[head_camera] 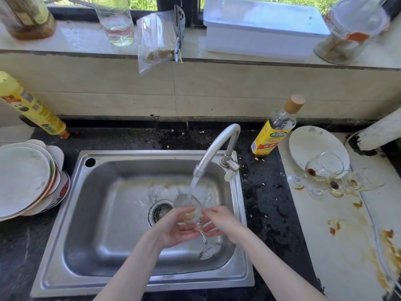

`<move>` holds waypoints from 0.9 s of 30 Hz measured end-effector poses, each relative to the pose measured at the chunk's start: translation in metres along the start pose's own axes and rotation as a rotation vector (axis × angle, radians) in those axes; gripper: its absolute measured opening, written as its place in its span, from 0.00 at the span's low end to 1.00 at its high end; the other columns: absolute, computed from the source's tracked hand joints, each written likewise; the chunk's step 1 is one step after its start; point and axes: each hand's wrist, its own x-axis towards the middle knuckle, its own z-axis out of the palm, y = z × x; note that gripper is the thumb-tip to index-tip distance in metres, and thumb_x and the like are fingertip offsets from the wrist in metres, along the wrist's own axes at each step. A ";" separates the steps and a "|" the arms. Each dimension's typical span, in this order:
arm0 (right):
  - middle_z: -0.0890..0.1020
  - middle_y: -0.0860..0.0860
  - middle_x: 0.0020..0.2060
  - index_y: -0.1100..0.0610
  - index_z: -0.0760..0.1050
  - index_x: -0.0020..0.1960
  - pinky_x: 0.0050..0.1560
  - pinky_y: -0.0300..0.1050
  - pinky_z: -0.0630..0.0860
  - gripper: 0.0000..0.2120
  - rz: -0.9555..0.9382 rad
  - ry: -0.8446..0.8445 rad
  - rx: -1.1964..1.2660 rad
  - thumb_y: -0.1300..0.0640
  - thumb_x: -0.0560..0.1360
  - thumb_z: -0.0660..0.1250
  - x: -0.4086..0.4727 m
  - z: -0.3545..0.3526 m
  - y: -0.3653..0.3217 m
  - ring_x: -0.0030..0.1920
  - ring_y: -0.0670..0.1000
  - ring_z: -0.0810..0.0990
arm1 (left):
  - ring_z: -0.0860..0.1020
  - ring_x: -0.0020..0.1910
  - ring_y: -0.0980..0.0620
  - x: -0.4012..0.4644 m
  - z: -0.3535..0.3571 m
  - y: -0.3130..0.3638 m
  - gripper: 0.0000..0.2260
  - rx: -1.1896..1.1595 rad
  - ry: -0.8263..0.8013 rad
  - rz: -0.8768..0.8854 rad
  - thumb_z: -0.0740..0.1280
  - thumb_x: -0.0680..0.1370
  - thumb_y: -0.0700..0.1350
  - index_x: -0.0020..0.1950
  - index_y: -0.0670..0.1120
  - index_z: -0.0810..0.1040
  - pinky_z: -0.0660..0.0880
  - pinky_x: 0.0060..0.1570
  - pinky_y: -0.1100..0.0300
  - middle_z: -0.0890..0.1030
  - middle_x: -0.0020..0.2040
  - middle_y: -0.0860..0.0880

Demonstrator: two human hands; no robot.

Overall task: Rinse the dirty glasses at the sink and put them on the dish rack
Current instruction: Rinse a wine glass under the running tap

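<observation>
Steel all round my work: the sink (86,213) holds both my hands over its right half, near the drain (160,210); my left hand (178,227) cups the bowl of a stemmed glass (193,213) from below, fingers curled round it; my right hand (221,222) meets it from the other side, fingers laid close together against the glass; stem and foot point down toward me, tilted, the mouth up under the water from the faucet (217,146). Right of the sink, on a stained white counter (325,246), three more dirty glasses (334,177) lie tipped over, dark dregs in them, touching the edge of a white plate (312,146); a yellow-labelled bottle (273,131) stands between faucet and plate. Left of the sink sits a stack of plates (26,179), with a yellow squeeze bottle (30,105) behind it; a bag of skewers (158,40) hangs over the sill above.
</observation>
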 end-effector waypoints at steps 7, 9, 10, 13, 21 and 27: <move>0.80 0.52 0.44 0.57 0.75 0.57 0.45 0.43 0.81 0.11 -0.055 -0.040 0.043 0.53 0.80 0.59 -0.006 0.004 -0.006 0.39 0.49 0.80 | 0.81 0.44 0.43 -0.004 0.002 0.001 0.12 0.101 0.023 0.212 0.70 0.72 0.41 0.53 0.39 0.79 0.78 0.51 0.50 0.81 0.45 0.41; 0.80 0.50 0.46 0.55 0.75 0.58 0.50 0.45 0.80 0.10 -0.097 -0.053 0.118 0.55 0.80 0.59 -0.007 0.006 -0.008 0.41 0.49 0.81 | 0.82 0.45 0.45 -0.009 0.006 0.004 0.14 0.172 0.045 0.351 0.72 0.71 0.41 0.55 0.40 0.78 0.78 0.52 0.51 0.83 0.46 0.44; 0.80 0.50 0.47 0.54 0.74 0.57 0.53 0.46 0.79 0.09 -0.119 -0.060 0.168 0.56 0.80 0.59 -0.008 0.006 -0.009 0.43 0.49 0.81 | 0.82 0.45 0.46 -0.011 0.008 0.007 0.16 0.200 0.069 0.412 0.73 0.70 0.41 0.56 0.41 0.77 0.79 0.51 0.53 0.83 0.47 0.45; 0.82 0.50 0.48 0.51 0.75 0.54 0.59 0.50 0.77 0.08 -0.198 -0.092 0.333 0.60 0.79 0.60 -0.007 0.007 -0.013 0.48 0.50 0.81 | 0.82 0.48 0.49 -0.016 0.009 0.015 0.22 0.340 0.154 0.584 0.75 0.68 0.40 0.59 0.46 0.74 0.78 0.46 0.59 0.81 0.52 0.46; 0.83 0.51 0.48 0.54 0.78 0.52 0.57 0.45 0.74 0.09 -0.286 -0.177 0.463 0.63 0.76 0.63 -0.006 0.005 -0.016 0.49 0.48 0.81 | 0.79 0.52 0.52 -0.012 0.002 0.012 0.26 0.466 0.140 0.820 0.73 0.67 0.30 0.56 0.54 0.72 0.76 0.42 0.63 0.78 0.55 0.51; 0.82 0.54 0.51 0.56 0.77 0.55 0.59 0.48 0.74 0.12 -0.313 -0.163 0.520 0.67 0.75 0.61 -0.005 0.006 -0.013 0.52 0.51 0.81 | 0.78 0.49 0.53 -0.010 0.003 0.009 0.27 0.534 0.142 0.896 0.73 0.66 0.28 0.56 0.52 0.71 0.75 0.42 0.67 0.78 0.53 0.52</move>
